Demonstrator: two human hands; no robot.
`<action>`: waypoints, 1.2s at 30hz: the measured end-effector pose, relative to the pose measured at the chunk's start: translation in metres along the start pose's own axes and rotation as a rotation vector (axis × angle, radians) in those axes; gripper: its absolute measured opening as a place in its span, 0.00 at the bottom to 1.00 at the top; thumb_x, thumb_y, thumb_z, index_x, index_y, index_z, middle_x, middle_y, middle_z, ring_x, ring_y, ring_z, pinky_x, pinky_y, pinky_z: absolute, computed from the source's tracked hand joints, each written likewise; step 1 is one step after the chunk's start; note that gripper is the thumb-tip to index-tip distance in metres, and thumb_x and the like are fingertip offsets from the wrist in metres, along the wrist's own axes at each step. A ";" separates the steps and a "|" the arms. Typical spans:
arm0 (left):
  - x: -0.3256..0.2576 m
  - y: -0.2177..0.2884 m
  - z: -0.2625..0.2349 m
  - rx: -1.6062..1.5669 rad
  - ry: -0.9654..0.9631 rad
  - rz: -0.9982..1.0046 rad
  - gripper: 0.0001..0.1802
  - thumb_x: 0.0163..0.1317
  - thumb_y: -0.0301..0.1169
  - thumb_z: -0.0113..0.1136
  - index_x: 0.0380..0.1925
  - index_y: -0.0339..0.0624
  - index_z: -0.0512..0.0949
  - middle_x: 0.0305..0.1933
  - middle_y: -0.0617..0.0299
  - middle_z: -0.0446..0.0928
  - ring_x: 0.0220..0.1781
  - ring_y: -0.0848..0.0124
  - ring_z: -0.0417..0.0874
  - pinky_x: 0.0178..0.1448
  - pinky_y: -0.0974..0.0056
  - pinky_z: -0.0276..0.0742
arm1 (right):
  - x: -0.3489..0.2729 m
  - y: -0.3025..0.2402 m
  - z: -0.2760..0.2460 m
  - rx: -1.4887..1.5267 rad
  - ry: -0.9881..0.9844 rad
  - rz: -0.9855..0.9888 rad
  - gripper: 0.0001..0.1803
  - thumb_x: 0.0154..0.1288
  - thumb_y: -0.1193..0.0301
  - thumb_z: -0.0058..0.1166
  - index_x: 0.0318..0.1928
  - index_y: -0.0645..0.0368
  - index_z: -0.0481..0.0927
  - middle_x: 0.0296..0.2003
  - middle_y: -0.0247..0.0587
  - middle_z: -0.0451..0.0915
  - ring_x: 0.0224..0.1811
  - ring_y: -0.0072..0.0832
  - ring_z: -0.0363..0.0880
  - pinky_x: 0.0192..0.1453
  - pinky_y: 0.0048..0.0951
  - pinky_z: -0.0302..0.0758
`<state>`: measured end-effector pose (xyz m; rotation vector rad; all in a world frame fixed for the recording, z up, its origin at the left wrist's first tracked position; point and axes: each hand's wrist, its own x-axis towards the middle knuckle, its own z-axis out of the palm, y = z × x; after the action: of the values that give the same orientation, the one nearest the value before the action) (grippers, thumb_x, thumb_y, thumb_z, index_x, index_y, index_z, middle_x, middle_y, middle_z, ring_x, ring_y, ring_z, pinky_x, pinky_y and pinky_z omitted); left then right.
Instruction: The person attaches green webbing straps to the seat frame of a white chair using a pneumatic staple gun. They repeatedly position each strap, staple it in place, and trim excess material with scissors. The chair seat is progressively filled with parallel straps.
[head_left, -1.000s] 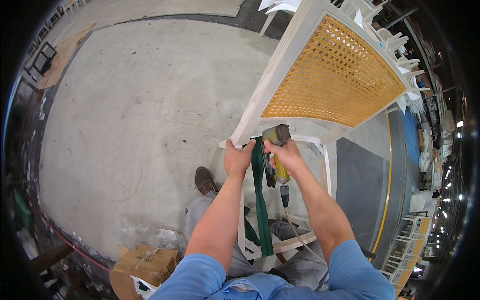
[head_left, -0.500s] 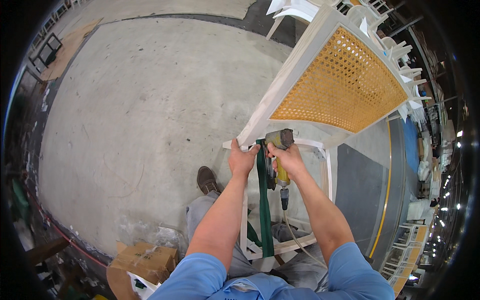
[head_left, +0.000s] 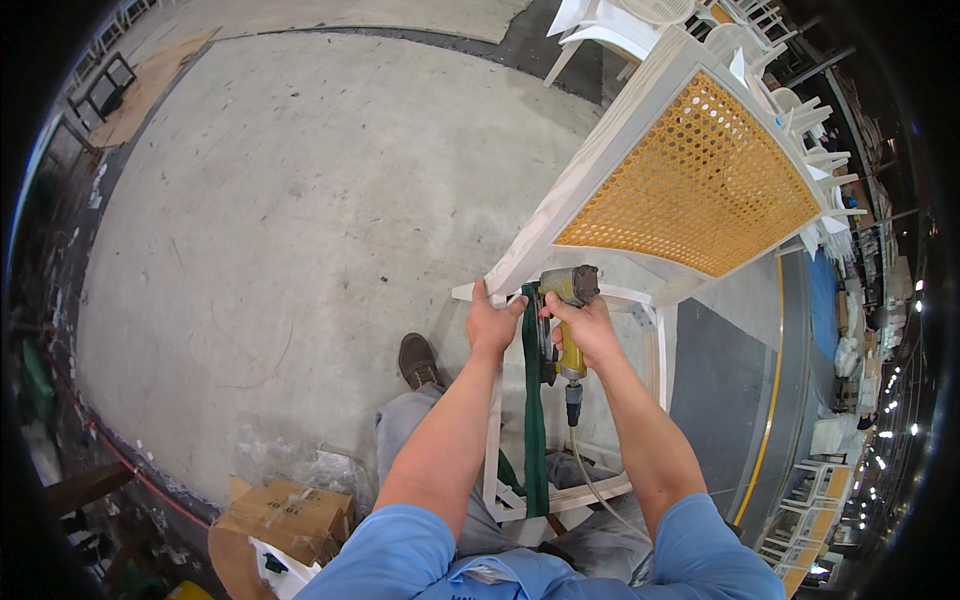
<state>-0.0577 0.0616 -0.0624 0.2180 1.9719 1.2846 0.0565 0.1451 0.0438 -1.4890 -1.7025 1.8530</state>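
A pale wooden chair frame (head_left: 580,187) stands before me, its back filled with yellow woven cane (head_left: 700,185). Green webbing (head_left: 535,430) runs lengthwise over the open seat frame near its left rail. My left hand (head_left: 493,322) grips the rear left corner of the frame, thumb at the webbing's far end. In my right hand (head_left: 590,330) is a yellow and grey pneumatic staple gun (head_left: 570,350), fingers wrapped round its handle. The gun's nose sits by the webbing close to my left thumb; its exact contact is hidden. An air hose (head_left: 590,480) hangs from the handle.
An opened cardboard box (head_left: 290,515) sits at the lower left beside crumpled plastic. White chairs (head_left: 620,28) are stacked behind the cane back, and more chairs (head_left: 805,515) line the lower right. My shoe (head_left: 418,358) is left of the frame. A yellow line (head_left: 772,400) crosses the floor at right.
The whole view has shifted slightly, with the chair back appearing a little lower and to the right. Both hands keep their grips, and the staple gun stays by the webbing.
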 end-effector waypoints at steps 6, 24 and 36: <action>0.003 -0.004 0.004 -0.013 -0.013 0.025 0.57 0.52 0.45 0.78 0.78 0.36 0.60 0.69 0.41 0.77 0.70 0.49 0.79 0.72 0.54 0.74 | 0.005 0.005 0.003 -0.043 0.000 0.027 0.17 0.70 0.59 0.69 0.43 0.62 0.83 0.33 0.38 0.85 0.18 0.22 0.75 0.19 0.28 0.73; -0.001 0.003 -0.001 0.007 0.009 -0.018 0.56 0.52 0.45 0.78 0.77 0.37 0.61 0.69 0.40 0.77 0.70 0.49 0.79 0.72 0.54 0.74 | 0.003 0.011 -0.008 -0.061 0.060 -0.004 0.17 0.70 0.58 0.68 0.43 0.60 0.82 0.31 0.35 0.82 0.17 0.23 0.76 0.19 0.29 0.72; 0.006 -0.016 -0.005 0.015 0.070 0.111 0.55 0.55 0.46 0.77 0.76 0.30 0.61 0.69 0.38 0.76 0.71 0.51 0.78 0.73 0.55 0.72 | -0.097 -0.016 -0.062 0.113 0.125 -0.079 0.16 0.71 0.61 0.67 0.48 0.61 0.82 0.34 0.37 0.84 0.19 0.25 0.77 0.21 0.30 0.75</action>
<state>-0.0611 0.0529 -0.0777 0.2974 2.0538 1.3648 0.1417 0.1182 0.1188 -1.4389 -1.5504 1.7472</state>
